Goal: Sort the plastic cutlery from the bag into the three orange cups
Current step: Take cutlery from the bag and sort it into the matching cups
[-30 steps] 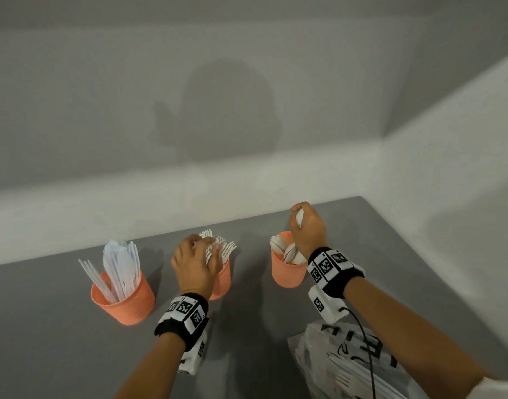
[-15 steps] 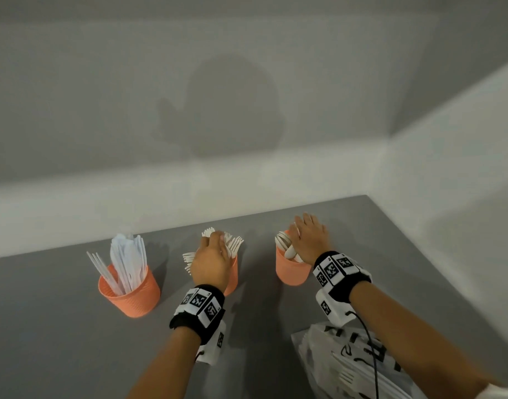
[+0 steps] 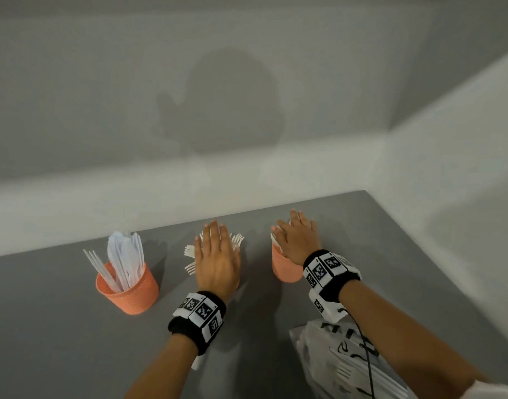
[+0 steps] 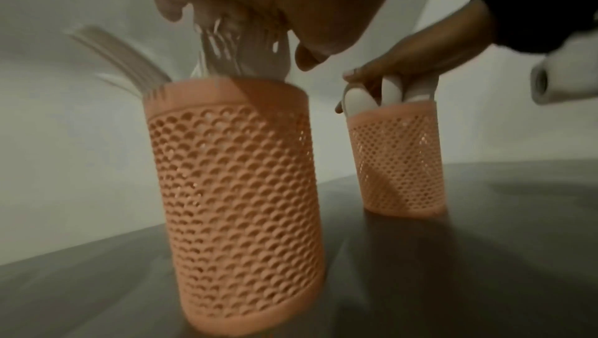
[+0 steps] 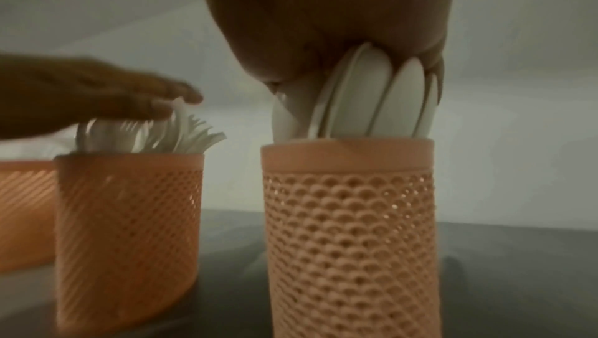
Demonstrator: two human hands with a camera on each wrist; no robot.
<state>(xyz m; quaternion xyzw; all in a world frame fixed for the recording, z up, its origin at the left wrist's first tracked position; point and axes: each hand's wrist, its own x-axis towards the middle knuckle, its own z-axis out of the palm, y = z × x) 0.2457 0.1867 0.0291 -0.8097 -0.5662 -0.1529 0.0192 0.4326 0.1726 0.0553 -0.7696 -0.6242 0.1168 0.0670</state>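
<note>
Three orange mesh cups stand in a row on the grey table. The left cup (image 3: pixel 129 292) holds white knives (image 3: pixel 126 257). My left hand (image 3: pixel 215 254) lies flat with straight fingers on the white forks (image 3: pixel 237 240) standing in the middle cup (image 4: pixel 239 190), which the hand mostly hides in the head view. My right hand (image 3: pixel 298 240) lies flat on the white spoons (image 5: pixel 372 95) in the right cup (image 3: pixel 284 266). The plastic bag (image 3: pixel 342 361) with more white cutlery lies at the near right, under my right forearm.
The table (image 3: pixel 45 341) ends at grey walls behind the cups and on the right. The bag's contents include a fork (image 3: pixel 344 370) seen through the plastic. Bare table surface stretches to the left and in front of the left cup.
Both hands were curled over the cutlery in the middle and right cups. They have since flattened out, fingers straight, onto the fork tops and spoon tops.
</note>
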